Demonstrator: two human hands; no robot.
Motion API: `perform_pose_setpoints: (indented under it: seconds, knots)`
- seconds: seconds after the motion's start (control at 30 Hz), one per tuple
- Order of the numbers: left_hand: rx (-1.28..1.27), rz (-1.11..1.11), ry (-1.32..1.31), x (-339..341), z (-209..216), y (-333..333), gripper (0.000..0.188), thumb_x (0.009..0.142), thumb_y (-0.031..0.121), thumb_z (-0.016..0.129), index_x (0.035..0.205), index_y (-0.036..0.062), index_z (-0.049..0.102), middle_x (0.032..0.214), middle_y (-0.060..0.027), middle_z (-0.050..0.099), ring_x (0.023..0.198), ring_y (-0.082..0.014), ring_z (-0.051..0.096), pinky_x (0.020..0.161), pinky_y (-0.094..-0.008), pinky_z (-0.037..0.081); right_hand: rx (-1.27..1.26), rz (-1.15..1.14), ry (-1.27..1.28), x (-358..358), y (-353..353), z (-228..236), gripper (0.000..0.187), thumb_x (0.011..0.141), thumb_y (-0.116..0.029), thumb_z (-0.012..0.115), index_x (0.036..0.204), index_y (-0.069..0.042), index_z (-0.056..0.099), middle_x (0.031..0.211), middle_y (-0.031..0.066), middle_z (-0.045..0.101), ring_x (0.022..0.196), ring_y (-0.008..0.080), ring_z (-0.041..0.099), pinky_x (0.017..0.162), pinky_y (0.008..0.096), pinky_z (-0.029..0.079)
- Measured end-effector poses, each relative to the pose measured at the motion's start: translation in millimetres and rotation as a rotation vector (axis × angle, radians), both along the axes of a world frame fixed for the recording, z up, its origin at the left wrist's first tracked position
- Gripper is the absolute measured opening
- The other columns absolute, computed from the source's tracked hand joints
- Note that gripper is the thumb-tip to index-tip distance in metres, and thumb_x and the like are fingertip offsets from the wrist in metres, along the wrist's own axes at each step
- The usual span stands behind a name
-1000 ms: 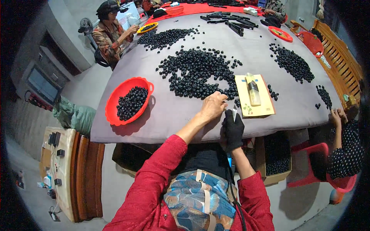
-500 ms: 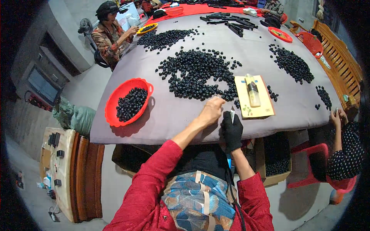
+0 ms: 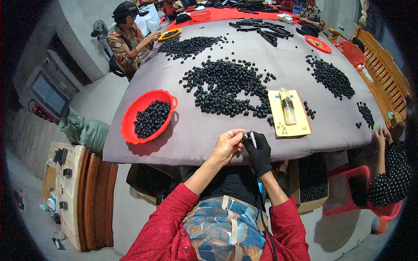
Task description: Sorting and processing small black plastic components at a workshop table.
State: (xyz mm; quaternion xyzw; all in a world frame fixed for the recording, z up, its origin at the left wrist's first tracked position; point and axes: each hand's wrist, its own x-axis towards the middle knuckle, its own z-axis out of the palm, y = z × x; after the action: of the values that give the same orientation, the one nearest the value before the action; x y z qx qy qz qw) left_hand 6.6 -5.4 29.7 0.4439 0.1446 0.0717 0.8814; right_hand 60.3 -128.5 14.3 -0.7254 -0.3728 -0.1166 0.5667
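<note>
My bare left hand [image 3: 227,147] is over the near edge of the grey-covered table, thumb and fingers pinched together. Whatever lies in the pinch is too small or hidden to make out. Close beside it, my right hand [image 3: 258,153], in a black glove, is closed round a slim, white, pointed tool [image 3: 253,138] whose tip points up and away. Beyond both hands spreads a large heap of small black beads [image 3: 226,85]. A red scalloped bowl [image 3: 126,125] to the left holds more beads. Right of the heap lies a yellow card or booklet [image 3: 300,126] with a clear tube-shaped container [image 3: 288,108] on it.
Other bead piles [image 3: 333,78] lie at right and far left. Black sticks [image 3: 265,30] are scattered at the back. One person [image 3: 130,48] works by a yellow bowl [image 3: 170,34]; another person's hand [image 3: 381,135] is at the right edge. An open carton [image 3: 313,202] stands under the table.
My left hand has drawn back from the heap's near edge toward me and now meets the right hand. The right hand has moved slightly left and nearer, still holding the white tool.
</note>
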Motion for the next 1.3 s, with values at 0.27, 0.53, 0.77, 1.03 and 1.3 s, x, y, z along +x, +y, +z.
perform_pose_setpoints:
  seconds: [0.27,0.53,0.77,1.03,1.3]
  knots:
    - [0.253,-0.071,0.049,-6.9,1.1,12.6,0.016,0.082,0.015,0.059,0.092,0.0035,0.062,0.069,0.0024,0.056,0.049,-0.0042,0.046,0.044,-0.0166,0.039,-0.048,0.070,0.182,-1.9,-1.2,5.0,0.015,0.078,-0.008,0.059,0.091,-0.001,0.058,0.080,0.0072,0.057,0.074,0.0133,0.054,0.066,0.0258,0.044]
    - [0.181,-0.105,0.048,-8.9,-3.3,9.1,0.013,0.081,0.015,0.061,0.089,0.0041,0.062,0.069,0.0008,0.057,0.051,-0.0059,0.049,0.045,-0.0182,0.041,0.034,0.071,0.197,0.9,-1.8,-1.4,0.013,0.079,-0.007,0.058,0.090,-0.001,0.058,0.080,0.0061,0.060,0.073,0.0126,0.055,0.066,0.0262,0.044]
    - [0.042,-0.067,-0.075,-5.6,-10.9,11.4,0.013,0.079,0.004,0.061,0.091,0.0006,0.060,0.074,-0.0054,0.061,0.061,-0.0124,0.059,0.052,-0.0223,0.049,0.031,0.072,0.224,4.2,-0.1,-5.9,0.016,0.079,-0.008,0.058,0.093,-0.002,0.059,0.082,0.0059,0.061,0.075,0.0119,0.056,0.068,0.0256,0.045]
    - [0.035,-0.078,-0.138,-9.7,-15.0,11.4,0.013,0.077,0.002,0.062,0.090,-0.0005,0.059,0.074,-0.0082,0.061,0.064,-0.0145,0.061,0.057,-0.0245,0.053,-0.009,0.090,0.336,2.4,-1.5,-3.7,0.019,0.078,-0.013,0.057,0.093,-0.001,0.058,0.086,0.0112,0.060,0.079,0.0218,0.059,0.069,0.0307,0.046]
    - [0.078,-0.095,-0.150,-9.0,-23.6,15.1,0.017,0.076,0.000,0.062,0.092,0.0024,0.059,0.079,-0.0081,0.062,0.066,-0.0156,0.061,0.060,-0.0269,0.053,-0.013,0.095,0.434,-2.5,-2.0,2.5,0.020,0.079,-0.014,0.057,0.095,-0.002,0.058,0.090,0.0117,0.060,0.080,0.0235,0.059,0.068,0.0310,0.047]
